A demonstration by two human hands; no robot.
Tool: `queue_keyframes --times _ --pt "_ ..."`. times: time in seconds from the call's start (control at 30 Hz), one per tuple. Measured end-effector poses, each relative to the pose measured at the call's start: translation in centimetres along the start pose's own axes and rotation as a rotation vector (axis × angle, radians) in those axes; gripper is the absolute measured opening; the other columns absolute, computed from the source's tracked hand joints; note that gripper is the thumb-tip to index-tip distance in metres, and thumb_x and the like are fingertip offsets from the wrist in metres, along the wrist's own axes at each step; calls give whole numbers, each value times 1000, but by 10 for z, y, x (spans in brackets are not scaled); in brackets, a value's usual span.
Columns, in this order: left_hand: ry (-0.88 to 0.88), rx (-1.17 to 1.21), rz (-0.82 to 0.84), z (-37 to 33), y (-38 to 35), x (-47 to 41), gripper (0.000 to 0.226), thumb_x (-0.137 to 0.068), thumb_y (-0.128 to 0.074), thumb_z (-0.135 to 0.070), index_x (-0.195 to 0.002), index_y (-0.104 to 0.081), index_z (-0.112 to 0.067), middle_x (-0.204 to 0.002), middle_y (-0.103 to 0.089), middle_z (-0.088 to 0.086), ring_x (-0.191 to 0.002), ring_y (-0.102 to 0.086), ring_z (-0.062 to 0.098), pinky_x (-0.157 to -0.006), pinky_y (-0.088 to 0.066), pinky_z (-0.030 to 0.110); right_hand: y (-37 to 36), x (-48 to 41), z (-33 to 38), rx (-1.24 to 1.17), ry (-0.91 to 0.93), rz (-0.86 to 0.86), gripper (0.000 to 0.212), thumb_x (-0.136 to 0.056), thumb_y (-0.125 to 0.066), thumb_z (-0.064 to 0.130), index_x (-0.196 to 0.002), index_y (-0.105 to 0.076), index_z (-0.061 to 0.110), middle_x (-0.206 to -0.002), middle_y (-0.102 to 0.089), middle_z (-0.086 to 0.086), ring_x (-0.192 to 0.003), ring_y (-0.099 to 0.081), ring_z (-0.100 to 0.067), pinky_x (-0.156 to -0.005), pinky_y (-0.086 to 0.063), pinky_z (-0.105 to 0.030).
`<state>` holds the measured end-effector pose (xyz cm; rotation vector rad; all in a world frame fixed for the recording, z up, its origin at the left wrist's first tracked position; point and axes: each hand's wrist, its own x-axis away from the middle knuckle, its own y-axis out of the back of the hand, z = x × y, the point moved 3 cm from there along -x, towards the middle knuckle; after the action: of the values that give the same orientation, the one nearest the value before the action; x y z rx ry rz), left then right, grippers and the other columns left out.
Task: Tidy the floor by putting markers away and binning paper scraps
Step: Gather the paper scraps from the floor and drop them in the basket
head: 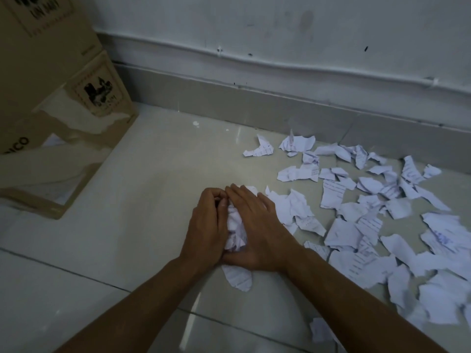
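pressing a wad of paper scraps (235, 230) between both hands on the floor (153, 174). left hand (206, 225) cups the wad from its left side, fingers curled in; right hand (257, 233) lies flatter over its right side, fingers pointing away from the person. both grips pressed together on the wad, which sits on the tile and shows only in the gap between the palms. one lined scrap (238, 276) pokes out just below the wad, under the heels of the hands.

loose scraps (382, 212) lie scattered right of the wad, nearest ones touching the right hand, farthest reaching the skirting board (280, 108). cardboard boxes (63, 98) stand well to the left of the wad. no markers or bin in view.

handling, judged: torn paper is light, soft, crushes readily, springs back a little. best held by squeezing from opposite sides and scooping underneath, since small pieces may slip out at the bottom. most scraps not yet gathered.
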<state>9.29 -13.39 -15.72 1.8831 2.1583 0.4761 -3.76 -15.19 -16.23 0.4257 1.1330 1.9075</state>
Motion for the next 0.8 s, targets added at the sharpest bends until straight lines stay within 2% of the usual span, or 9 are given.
queue_keyframes --times 0.07,0.1,0.13,0.2,0.3,0.4,0.5,0.67,0.8 --pt "55 101 2 -1 -2 0 59 -87 -37 -69 -113 -50 -17 -99 -58 -13 -91 -57 -3 -99 -47 30 0 -3 4 151 7 -89 101 -71 -67 71 -147 -41 10 -150 -47 -15 -139 -43 -35 -115 -25 -57" --pt "45 98 -10 -3 -3 1 60 -88 -34 -66 -122 -47 -19 -112 -61 -8 -103 -58 1 -105 -44 30 -2 -4 6 173 19 -138 97 -65 -79 63 -138 -52 5 -138 -58 -18 -127 -56 -38 -109 -32 -60" --pt "13 79 -19 -5 -4 2 55 -93 -32 -57 -133 -43 -20 -129 -58 -4 -117 -56 6 -110 -41 31 -4 -5 6 162 24 -164 90 -65 -82 58 -132 -58 2 -130 -64 -19 -118 -62 -39 -106 -37 -62" --pt "-37 49 -29 -9 -4 4 52 -99 -30 -49 -147 -30 -28 -148 -44 -11 -132 -45 -1 -112 -35 21 -5 -5 10 105 43 -168 74 -74 -71 54 -126 -62 1 -122 -68 -19 -109 -66 -38 -101 -45 -59" --pt "-34 31 -1 -13 -1 3 51 -98 -29 -52 -147 -31 -37 -136 -43 -31 -123 -43 -17 -102 -31 4 -2 -2 16 196 104 -178 51 -78 -64 47 -107 -69 6 -100 -71 -14 -88 -66 -32 -81 -54 -47" --pt "-45 10 -71 -18 5 8 46 -98 -31 -48 -128 -57 -25 -117 -63 -20 -108 -59 -5 -94 -44 12 -1 -2 24 287 145 -232 40 -69 -80 38 -95 -67 11 -86 -68 -7 -74 -59 -25 -65 -48 -36" --pt "11 91 -121 -22 11 11 38 -104 -36 -41 -109 -68 -21 -99 -70 -15 -94 -65 -5 -88 -52 21 2 0 32 175 187 -278 31 -65 -86 19 -90 -70 8 -79 -70 -9 -63 -59 -24 -54 -49 -31" --pt "106 185 -68 -38 26 16 46 -104 -34 -45 -94 -73 -21 -92 -75 -6 -89 -70 6 -85 -53 25 24 2 50 -6 174 -250 24 -74 -78 19 -92 -70 5 -79 -72 -14 -63 -67 -33 -57 -59 -43" --pt "124 136 -90 -54 50 21 43 -103 -33 -48 -90 -70 -30 -90 -70 -16 -86 -64 -2 -74 -46 9 55 -4 72 20 162 -315 26 -80 -68 33 -89 -72 9 -76 -72 -10 -62 -67 -30 -57 -56 -42"
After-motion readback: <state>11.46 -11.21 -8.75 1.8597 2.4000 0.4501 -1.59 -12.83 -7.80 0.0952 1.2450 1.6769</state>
